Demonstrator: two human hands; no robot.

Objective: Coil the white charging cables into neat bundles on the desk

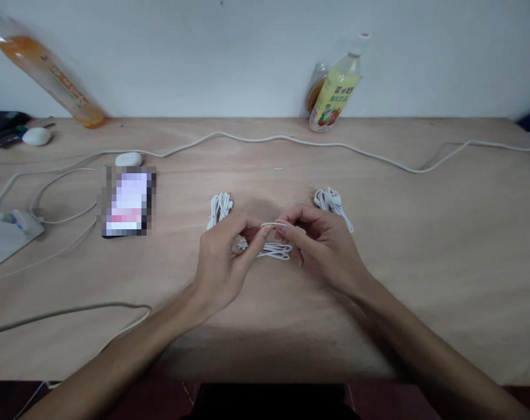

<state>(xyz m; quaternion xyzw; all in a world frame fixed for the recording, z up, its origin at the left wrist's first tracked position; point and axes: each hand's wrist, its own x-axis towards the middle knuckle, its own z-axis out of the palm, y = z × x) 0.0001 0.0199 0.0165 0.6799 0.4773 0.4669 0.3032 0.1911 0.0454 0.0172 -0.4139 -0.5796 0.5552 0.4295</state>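
Note:
Between the fingertips of both hands, over the middle of the table, is a short, thin, slightly bent white twist tie [272, 224]. My left hand [221, 256] pinches its left end with thumb and index finger. At its right end, my right hand [332, 248] grips it in the same way. A coiled white cable [277, 251] lies just below the fingertips, partly hidden by my left hand. Another coiled white cable [221, 205] sits behind my left hand. Behind my right hand rests a third white cable bundle [333, 202].
A phone [127, 204] and a white earbud case [129, 159] lie to the left. A long white cord [282, 138] crosses the back. An orange drink bottle [50, 76] and a yellow-labelled bottle [337, 90] stand by the wall. A small white strip [278, 169] lies mid-table.

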